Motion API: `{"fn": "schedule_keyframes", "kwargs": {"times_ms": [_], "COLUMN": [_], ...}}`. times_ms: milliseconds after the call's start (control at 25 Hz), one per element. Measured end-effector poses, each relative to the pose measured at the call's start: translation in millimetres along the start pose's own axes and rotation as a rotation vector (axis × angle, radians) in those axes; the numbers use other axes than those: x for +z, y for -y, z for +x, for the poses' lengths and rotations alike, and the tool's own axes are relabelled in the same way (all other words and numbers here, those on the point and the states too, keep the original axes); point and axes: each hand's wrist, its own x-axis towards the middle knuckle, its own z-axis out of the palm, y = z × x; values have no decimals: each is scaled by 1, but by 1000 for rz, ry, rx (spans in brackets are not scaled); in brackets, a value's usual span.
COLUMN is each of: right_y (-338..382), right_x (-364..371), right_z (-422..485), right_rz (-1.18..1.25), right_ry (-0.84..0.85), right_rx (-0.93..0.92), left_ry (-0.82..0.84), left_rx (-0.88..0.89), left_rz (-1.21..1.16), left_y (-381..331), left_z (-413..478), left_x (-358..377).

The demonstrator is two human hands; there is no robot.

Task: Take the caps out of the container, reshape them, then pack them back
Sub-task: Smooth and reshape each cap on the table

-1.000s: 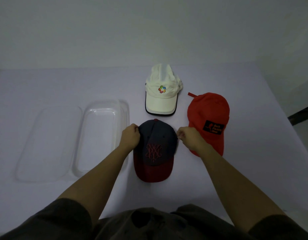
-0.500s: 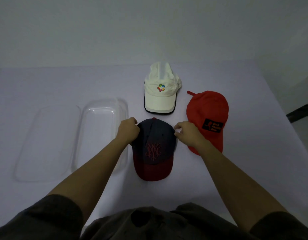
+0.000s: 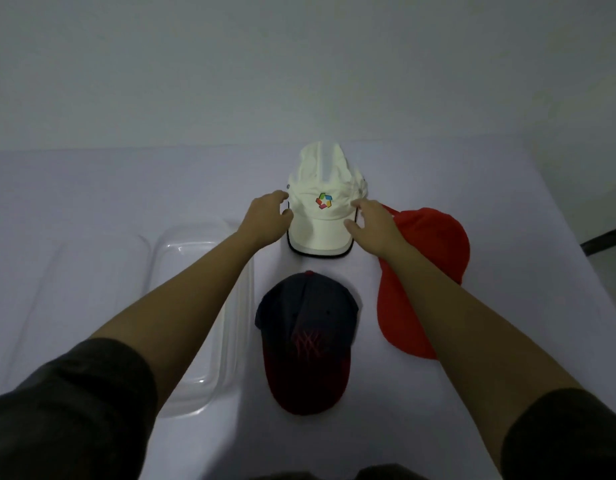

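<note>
Evidently for reshaping, the left hand [image 3: 265,220] and right hand [image 3: 375,227], fingers loosely spread, are flanking the upper-centre cream fabric cap [image 3: 320,228].

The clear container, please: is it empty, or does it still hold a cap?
Empty. The container shows nothing through its clear walls, and the white cap, the dark cap and the red cap all lie outside it.

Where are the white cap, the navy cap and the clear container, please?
white cap [image 3: 320,232], head view, on its brim.
navy cap [image 3: 308,306], head view, on its crown.
clear container [image 3: 181,275], head view, on its bare floor.
</note>
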Motion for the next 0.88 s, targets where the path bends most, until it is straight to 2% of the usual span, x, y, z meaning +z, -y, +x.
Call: {"fn": "schedule_keyframes", "kwargs": {"times_ms": [80,200,320,400,520,680,800,880], "right_y": [-7,-16,-28,-34,-37,-31,-26,-22], "right_x": [-3,-11,-13,-7,2,3,-3,-7], "right_z": [23,55,82,94,103,98,85,77], "right_rz": [17,34,40,-23,-162,-372,-509,-550], "right_ry": [-42,61,178,233,191,124,44,37], "right_rx": [14,46,106,114,51,-29,-85,-130], "left_ry": [22,94,248,343,418,377,230,211], "left_rx": [49,111,104,102,133,164,246,301], "left_rz": [1,64,0,11,66,337,340,359], "left_y": [4,13,17,17,19,24,28,30], "left_z": [26,63,93,106,119,117,106,99], "left_x": [1,0,5,14,25,24,19,11]}}
